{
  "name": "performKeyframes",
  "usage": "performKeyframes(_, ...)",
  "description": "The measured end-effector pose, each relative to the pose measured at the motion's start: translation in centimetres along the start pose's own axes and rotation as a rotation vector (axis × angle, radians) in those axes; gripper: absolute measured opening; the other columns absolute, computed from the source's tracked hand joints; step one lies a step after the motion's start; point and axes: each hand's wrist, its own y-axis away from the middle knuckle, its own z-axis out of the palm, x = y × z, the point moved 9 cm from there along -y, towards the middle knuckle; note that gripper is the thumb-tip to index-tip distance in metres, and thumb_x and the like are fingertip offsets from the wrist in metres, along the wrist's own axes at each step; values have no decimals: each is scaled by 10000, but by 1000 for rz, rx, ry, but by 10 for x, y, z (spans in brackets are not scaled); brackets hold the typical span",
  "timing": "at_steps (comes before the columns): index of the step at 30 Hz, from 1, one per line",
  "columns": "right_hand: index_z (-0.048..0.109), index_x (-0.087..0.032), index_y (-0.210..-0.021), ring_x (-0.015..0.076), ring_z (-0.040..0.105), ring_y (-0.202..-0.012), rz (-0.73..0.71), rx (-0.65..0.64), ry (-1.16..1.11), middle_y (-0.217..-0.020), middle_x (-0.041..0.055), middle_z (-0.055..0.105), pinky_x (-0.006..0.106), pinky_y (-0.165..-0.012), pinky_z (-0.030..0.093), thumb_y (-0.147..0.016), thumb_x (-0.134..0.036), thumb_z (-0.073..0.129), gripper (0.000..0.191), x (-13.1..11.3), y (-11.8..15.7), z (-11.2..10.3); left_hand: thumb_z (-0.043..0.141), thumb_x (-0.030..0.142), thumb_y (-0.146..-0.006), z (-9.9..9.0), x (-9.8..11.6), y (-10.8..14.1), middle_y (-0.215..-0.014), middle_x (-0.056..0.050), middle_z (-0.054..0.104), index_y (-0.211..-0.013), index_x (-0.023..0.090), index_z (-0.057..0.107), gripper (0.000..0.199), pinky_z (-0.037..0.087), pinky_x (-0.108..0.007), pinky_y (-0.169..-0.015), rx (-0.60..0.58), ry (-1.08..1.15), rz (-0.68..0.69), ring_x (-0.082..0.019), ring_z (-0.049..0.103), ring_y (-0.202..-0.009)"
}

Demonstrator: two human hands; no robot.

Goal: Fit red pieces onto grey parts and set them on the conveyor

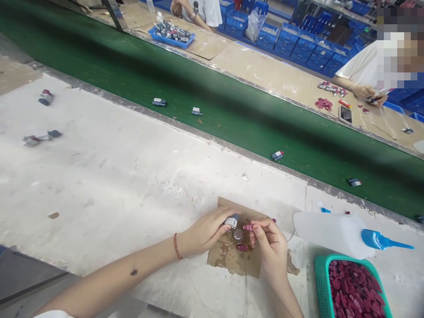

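Note:
My left hand grips a small grey-and-white plastic piece, its white end toward the right. Pinched between the fingertips of my right hand is a small dark-pink plastic part, pointing left at the piece with a short gap between them. Beneath both hands lies a stained cardboard sheet. On it sit a small round dish with a jagged rim and another dark-pink part.
A green basket of pink parts and a bottle with a blue nozzle stand right. Beyond runs a green conveyor belt carrying several small assemblies. Two co-workers sit across it. A blue tray holds more pieces.

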Motion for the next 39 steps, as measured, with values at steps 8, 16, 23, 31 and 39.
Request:
performKeyframes(8,687,-211,-862,155,612,-637,-179,-75,163,-748,38,678,254,-551,495,-932,-390,580,220,-11,3,12,145,422,-1035,1,7,-3,-1151,-144,654,-1278,161,482,491,488,-387,-907,-54,11,44,-243,604,-1045)
performKeyframes(16,654,-217,-878,160,663,-727,-368,-205,294,-793,38,702,250,-628,526,-959,-242,533,148,-27,5,26,116,430,-1031,5,10,-3,-1097,-148,668,-1215,137,524,536,471,-383,-884,-102,1,79,-243,598,-972)
performKeyframes(23,643,-212,-845,176,668,-740,-375,-215,351,-794,42,711,279,-659,539,-954,-235,526,162,-26,10,31,174,318,-1033,9,13,-3,-1120,-148,664,-1212,145,525,430,472,-388,-888,-143,-44,123,-244,584,-988)
performKeyframes(31,670,-220,-1076,192,686,-799,-394,-66,560,-889,33,734,294,-725,543,-966,-245,503,202,-53,40,-12,361,229,-984,-1,15,-2,-1136,-99,678,-1329,233,496,370,512,-358,-858,-49,-178,96,-237,628,-1004)
performKeyframes(39,648,-214,-963,308,615,-922,-168,561,1329,-971,117,685,465,-820,492,-920,-361,417,277,-61,86,-209,425,409,-931,-70,-19,-73,-1097,-113,691,-1201,179,586,390,506,-438,-912,178,-367,-49,-293,625,-1019)
